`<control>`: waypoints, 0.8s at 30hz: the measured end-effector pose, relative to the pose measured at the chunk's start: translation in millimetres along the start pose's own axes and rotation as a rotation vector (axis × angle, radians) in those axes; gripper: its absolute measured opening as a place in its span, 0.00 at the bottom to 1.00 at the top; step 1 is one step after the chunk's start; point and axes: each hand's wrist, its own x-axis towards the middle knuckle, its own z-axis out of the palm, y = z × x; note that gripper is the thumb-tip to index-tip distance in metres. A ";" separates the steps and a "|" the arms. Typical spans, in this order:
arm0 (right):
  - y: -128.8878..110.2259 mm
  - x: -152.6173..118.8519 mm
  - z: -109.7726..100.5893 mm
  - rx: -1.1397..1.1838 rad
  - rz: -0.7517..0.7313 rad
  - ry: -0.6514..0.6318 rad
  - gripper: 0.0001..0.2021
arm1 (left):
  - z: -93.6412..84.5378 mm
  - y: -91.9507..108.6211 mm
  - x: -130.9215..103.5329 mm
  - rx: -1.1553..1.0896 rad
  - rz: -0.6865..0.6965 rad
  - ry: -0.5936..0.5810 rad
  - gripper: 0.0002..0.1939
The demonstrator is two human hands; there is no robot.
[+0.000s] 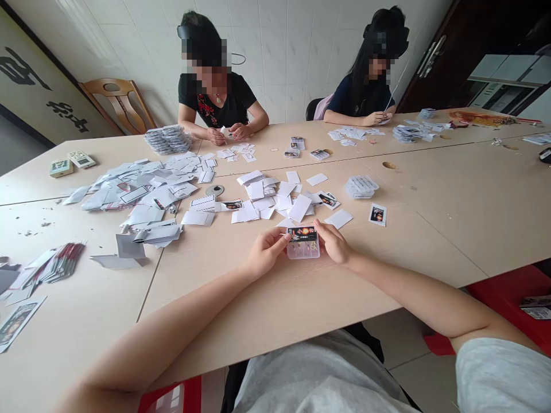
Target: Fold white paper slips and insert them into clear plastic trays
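Both my hands hold one small clear plastic packet (303,248) with a dark printed card (302,233) at its top, just above the wooden table (275,298). My left hand (266,250) pinches its left end and my right hand (333,241) pinches its right end. Just beyond lies a scatter of white paper slips and small printed cards (275,198).
A large heap of white slips (142,192) covers the left of the table, and stacked packets (361,186) sit to the right. Two other people sit across the table handling similar cards. Remote controls (71,163) lie far left. A red stool (512,298) stands at my right.
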 end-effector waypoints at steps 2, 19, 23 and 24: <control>1.2 0.1 -0.9 -0.011 0.018 0.011 0.25 | -0.1 -0.4 -0.1 0.014 0.014 -0.003 0.18; 7.0 2.7 -6.0 -0.177 -0.010 0.010 0.25 | 0.3 0.3 1.1 0.018 0.010 0.007 0.17; 11.5 3.8 -5.6 -0.184 -0.094 0.017 0.22 | -0.8 -1.0 2.1 0.030 0.017 0.004 0.17; 12.5 4.0 -5.6 -0.187 -0.104 0.020 0.22 | -0.9 -1.3 2.2 0.030 0.015 -0.001 0.17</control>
